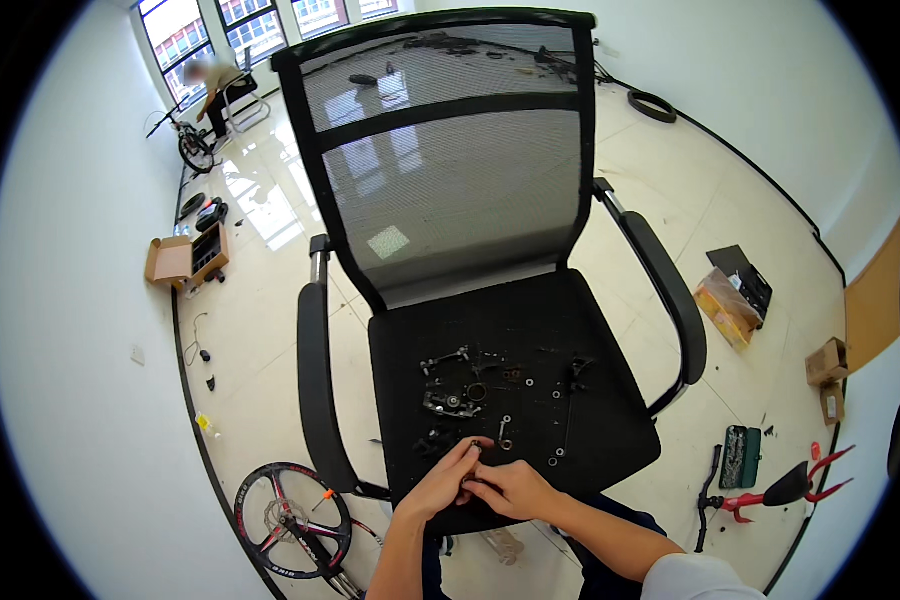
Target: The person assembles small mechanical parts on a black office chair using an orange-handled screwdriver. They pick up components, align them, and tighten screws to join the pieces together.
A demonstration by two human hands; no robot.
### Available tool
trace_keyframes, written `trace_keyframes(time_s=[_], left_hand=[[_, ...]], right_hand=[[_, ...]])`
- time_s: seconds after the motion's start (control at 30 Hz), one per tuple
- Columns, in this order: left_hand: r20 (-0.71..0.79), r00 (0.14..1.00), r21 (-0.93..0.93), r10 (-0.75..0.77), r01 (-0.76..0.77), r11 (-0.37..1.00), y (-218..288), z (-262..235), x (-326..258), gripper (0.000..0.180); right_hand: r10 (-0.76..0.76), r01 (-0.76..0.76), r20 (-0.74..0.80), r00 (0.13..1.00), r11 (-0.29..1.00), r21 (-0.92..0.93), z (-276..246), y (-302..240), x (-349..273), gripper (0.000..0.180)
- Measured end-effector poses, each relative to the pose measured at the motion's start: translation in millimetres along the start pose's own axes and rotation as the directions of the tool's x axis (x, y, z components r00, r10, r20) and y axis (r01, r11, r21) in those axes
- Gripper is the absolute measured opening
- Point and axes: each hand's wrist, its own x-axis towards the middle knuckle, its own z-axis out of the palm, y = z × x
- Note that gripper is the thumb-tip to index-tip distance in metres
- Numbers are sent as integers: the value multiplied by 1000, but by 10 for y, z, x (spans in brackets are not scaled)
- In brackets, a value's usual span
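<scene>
My left hand (448, 483) and my right hand (516, 490) meet over the front part of the black chair seat (610, 430). Both are closed, fingertips together around something small and dark that I cannot make out. Just beyond them lie loose metal parts: a silver and black piece like a bicycle brake caliper (452, 403), a dark arm-like part (446, 360), a dark ring (476, 392) and a small silver link (506, 427). Right of these rests a long thin rod with a dark lever-like end (572, 400), with several small washers (554, 461) around it.
The chair's mesh back (460, 190) rises beyond the seat, between armrests (315, 380). A bicycle wheel (292, 520) lies at the lower left; a red bike frame part (780, 490) and a green toolbox (740, 458) lie right. Far left, a person (225, 90) sits by a bicycle.
</scene>
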Motion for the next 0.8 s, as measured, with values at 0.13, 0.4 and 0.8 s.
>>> trace_keyframes(time_s=[0.13, 0.4, 0.8], left_hand=[[63, 974, 47, 219, -222, 974, -100, -14, 113, 48], [-12, 879, 467, 477, -416, 780, -176, 27, 188, 43], [-345, 655, 691, 672, -308, 654, -133, 275, 291, 33]], right_hand=[[180, -158, -68, 981, 956, 245, 22, 26, -5, 19], [600, -416, 183, 779, 275, 867, -185, 70, 165, 37], [456, -354, -403, 793, 884, 304, 174, 263, 245, 42]])
